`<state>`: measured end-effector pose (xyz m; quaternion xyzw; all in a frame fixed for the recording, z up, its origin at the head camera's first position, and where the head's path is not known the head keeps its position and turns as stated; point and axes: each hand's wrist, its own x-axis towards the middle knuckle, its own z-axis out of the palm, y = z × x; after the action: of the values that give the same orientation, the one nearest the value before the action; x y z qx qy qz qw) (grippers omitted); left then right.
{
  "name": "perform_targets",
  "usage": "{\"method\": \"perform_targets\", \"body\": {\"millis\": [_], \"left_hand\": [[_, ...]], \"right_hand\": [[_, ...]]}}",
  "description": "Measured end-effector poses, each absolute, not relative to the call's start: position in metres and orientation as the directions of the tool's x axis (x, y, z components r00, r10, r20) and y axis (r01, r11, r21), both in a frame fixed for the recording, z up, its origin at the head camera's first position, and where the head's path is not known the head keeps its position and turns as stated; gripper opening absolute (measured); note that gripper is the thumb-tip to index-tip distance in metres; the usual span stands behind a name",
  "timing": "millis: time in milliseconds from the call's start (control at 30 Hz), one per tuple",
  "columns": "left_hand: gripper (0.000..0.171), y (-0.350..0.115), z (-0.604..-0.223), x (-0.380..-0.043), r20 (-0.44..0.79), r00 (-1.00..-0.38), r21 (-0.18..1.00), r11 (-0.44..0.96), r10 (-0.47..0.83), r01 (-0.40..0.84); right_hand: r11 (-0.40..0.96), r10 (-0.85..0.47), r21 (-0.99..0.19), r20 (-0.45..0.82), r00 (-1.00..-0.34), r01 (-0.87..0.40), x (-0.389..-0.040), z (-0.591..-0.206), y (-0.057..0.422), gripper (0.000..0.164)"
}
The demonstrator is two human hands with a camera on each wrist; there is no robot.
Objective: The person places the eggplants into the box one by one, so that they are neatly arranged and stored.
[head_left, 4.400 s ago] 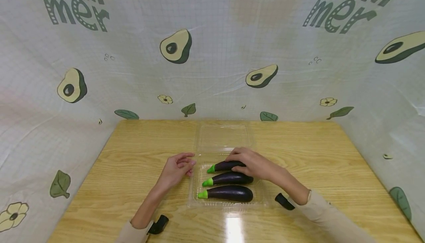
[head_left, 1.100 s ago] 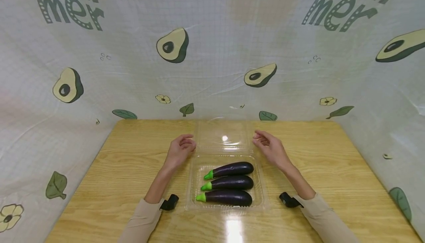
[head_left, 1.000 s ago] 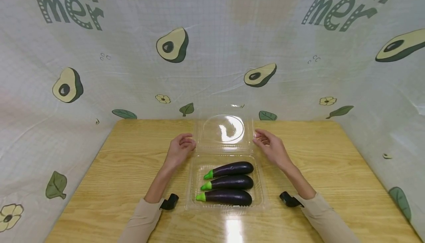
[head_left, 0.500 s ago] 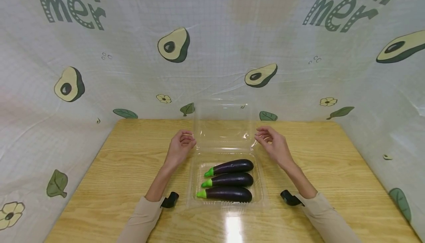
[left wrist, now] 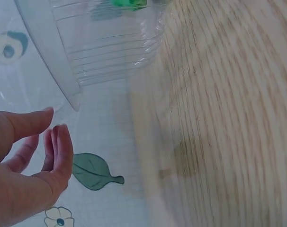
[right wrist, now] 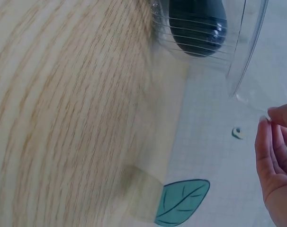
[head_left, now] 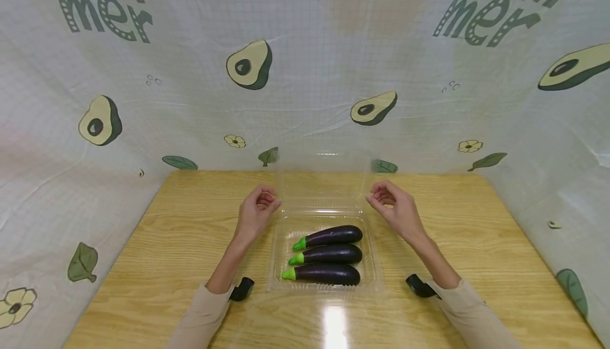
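A clear plastic clamshell container (head_left: 272, 264) lies on the table with three dark purple eggplants inside, green stem ends to the left: back (head_left: 335, 236), middle (head_left: 333, 254) and front (head_left: 329, 274). Its hinged lid (head_left: 324, 187) stands raised at the back, faint against the cloth. My left hand (head_left: 256, 214) pinches the lid's left edge between thumb and fingers. At the opposite edge, my right hand (head_left: 399, 212) pinches the lid likewise. Thumb and fingertips of the right hand (right wrist: 278, 161) meet at the see-through edge in the right wrist view.
The wooden table (head_left: 190, 243) ends at a white cloth backdrop (head_left: 314, 73) printed with avocados and leaves. More cloth hangs at both sides. Black wrist cameras sit at the left cuff (head_left: 242, 289) and the right cuff (head_left: 419, 286).
Earlier the right hand was on the back eggplant and the lid lay back flat. Both hands have since moved to the lid's side edges, and the lid has swung up towards me.
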<state>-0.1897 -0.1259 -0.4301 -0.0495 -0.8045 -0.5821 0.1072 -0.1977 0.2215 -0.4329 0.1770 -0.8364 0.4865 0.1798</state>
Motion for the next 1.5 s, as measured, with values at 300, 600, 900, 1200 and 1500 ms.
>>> {"method": "perform_targets", "body": {"millis": [300,600,900,1200,1500], "left_hand": [[0.015,-0.129,-0.427,-0.181,0.171,-0.985,0.941,0.299,-0.019,0.158],[0.027,-0.136,-0.425,-0.17,0.045,-0.999,0.988,0.145,0.021,0.048],[0.047,-0.142,-0.423,-0.162,-0.015,-0.999,0.998,0.067,0.039,-0.012],[0.054,-0.151,-0.422,-0.151,-0.115,-0.987,0.991,0.082,0.111,-0.106],[0.049,-0.154,-0.426,-0.145,-0.168,-0.973,0.986,0.028,0.161,-0.166]], "right_hand": [[0.506,-0.145,-0.688,0.526,-0.838,-0.52,-0.191,-0.432,0.224,0.012],[0.529,-0.174,-0.665,0.522,-0.835,-0.526,-0.181,-0.432,0.227,0.011],[0.494,-0.204,-0.726,0.438,-0.875,-0.479,-0.168,-0.428,0.231,0.008],[0.322,-0.269,-0.904,0.198,-0.943,-0.281,-0.152,-0.42,0.239,0.03],[0.309,-0.248,-0.947,0.004,-0.969,-0.083,-0.136,-0.41,0.243,0.043]]}}
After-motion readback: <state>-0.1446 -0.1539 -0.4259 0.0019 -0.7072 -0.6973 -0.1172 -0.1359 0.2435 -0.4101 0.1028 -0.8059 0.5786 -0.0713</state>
